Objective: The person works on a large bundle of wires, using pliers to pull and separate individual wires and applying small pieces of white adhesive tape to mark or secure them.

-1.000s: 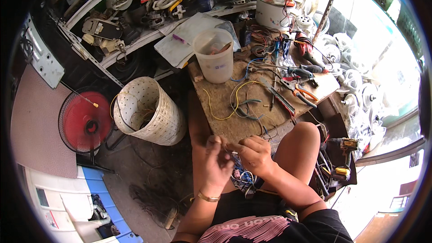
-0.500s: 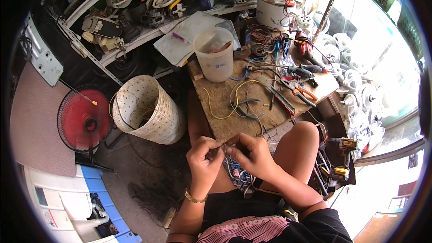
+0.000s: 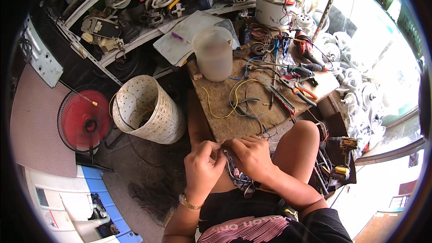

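Observation:
Above my lap, my left hand [image 3: 202,167] and my right hand [image 3: 249,157] meet at the fingertips, just off the near edge of a wooden board [image 3: 227,128]. Both are closed in a pinch. Whatever lies between the fingers is too small and too covered to make out. Beneath the right hand, a tangle of coloured wires [image 3: 242,183] rests in my lap. On the board ahead lie a yellow wire [image 3: 219,117], teal-handled pliers [image 3: 246,108], a utility knife [image 3: 283,100] and orange-handled pliers [image 3: 299,92].
A translucent bucket [image 3: 212,60] stands at the board's far left corner. To the left are a perforated white basket [image 3: 168,112] with wires inside and a red fan [image 3: 83,119]. A cordless drill [image 3: 343,155] lies at right. A red power tool [image 3: 306,49] sits at the board's back.
My right hand has turned, so its back now faces up and its fingers cover more of the pinch. My left hand has tilted slightly, its wrist shifting left and down.

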Demonstrator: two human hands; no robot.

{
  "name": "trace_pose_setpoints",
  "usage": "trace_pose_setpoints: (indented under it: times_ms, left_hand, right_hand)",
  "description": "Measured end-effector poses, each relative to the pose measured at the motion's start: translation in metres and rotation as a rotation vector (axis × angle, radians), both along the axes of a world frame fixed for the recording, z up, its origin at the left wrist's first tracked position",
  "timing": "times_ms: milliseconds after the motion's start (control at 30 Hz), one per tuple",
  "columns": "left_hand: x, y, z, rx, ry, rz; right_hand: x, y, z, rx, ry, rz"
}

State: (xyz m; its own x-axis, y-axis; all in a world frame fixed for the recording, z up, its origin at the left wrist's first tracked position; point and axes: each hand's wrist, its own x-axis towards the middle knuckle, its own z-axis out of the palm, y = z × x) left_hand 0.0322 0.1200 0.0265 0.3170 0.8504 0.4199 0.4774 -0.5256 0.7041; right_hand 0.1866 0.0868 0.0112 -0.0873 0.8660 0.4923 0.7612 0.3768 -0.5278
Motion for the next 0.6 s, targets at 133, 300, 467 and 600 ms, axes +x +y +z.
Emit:
trace_pose_setpoints:
  times_ms: [133, 300, 467, 600]
  left_hand:
    - [0.000, 0.002, -0.004, -0.127, -0.046, 0.015]
    - [-0.008, 0.007, -0.018, -0.511, -0.474, -0.098]
    - [-0.009, 0.011, -0.024, -0.951, -1.014, -0.149]
    - [-0.003, 0.016, -0.033, -0.884, -1.085, 0.004]
  right_hand:
    - [-0.002, 0.001, -0.001, 0.049, -0.079, 0.073]
    - [-0.003, 0.001, -0.006, 0.039, 0.053, 0.124]
    - [-0.006, -0.003, -0.015, -0.211, 0.671, 0.115]
    - [-0.002, -0.012, -0.030, -0.398, 1.189, 0.166]
